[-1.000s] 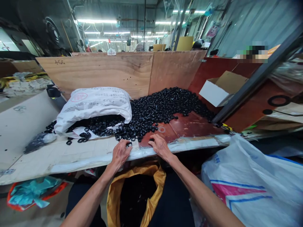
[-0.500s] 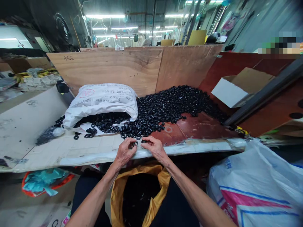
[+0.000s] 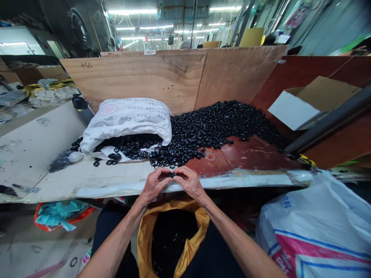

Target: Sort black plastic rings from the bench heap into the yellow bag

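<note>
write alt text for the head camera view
The left hand and right hand pinch small black rings between them at the table edge. Behind lie a pile of black rings and a spilling white sack; an open yellow bag sits below.

**Item:** small black rings (image 3: 173,175), dark, short and round, plastic-looking. They are showing too small to count. They are being pinched between the fingertips of the left hand (image 3: 155,186) and the right hand (image 3: 189,184), which are meeting thumb to thumb just in front of the stock.

**Stock:** heap of black rings (image 3: 211,123), same kind. It is lying loose, piling deepest toward the back, thinning toward the hands and spilling from the mouth of the white sack (image 3: 130,116).
</note>
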Motion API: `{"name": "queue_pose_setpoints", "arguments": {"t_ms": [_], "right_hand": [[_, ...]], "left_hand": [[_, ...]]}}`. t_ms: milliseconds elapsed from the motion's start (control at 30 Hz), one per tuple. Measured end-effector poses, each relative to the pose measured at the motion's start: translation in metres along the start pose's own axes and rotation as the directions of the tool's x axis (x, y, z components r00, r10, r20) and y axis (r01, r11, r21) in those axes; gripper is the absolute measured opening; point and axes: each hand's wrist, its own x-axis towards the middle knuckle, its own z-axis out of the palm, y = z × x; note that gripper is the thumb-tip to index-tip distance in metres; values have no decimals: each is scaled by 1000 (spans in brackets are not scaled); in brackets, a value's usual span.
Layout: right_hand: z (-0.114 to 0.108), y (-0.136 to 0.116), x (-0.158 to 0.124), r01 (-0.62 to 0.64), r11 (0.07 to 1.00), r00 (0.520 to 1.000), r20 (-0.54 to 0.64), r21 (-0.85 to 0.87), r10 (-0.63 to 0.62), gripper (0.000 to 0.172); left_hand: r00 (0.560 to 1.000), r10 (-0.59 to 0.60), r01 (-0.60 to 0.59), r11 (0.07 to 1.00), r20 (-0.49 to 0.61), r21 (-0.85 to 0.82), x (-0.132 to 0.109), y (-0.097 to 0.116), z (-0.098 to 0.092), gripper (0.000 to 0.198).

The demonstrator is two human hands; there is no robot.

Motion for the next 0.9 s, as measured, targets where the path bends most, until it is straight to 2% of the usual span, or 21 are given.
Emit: {"name": "queue_pose_setpoints", "arguments": {"t_ms": [133, 300, 467, 733, 900], "right_hand": [[1, -1, -1, 20, 1000, 1000, -1, -15, -20, 13], [4, -3, -2, -15, 1000, 1000, -11, 18, 15, 15], [5, -9, -1, 16, 997, 1000, -22, -73, -18, 9], [14, -2, -1, 76, 975, 995, -51, -207, -88, 14], [17, -6, 1, 52, 980, 996, -64, -193, -66, 12]], "left_hand": [[994, 107, -107, 994, 3, 25, 2, 2, -2, 16], [984, 175, -175, 984, 3, 15, 1, 1, -2, 15], [985, 171, -172, 985, 18, 30, 0, 2, -2, 14], [982, 188, -187, 981, -9, 48, 0, -1, -2, 16], [991, 130, -130, 991, -1, 27, 2, 1, -4, 16]]}}
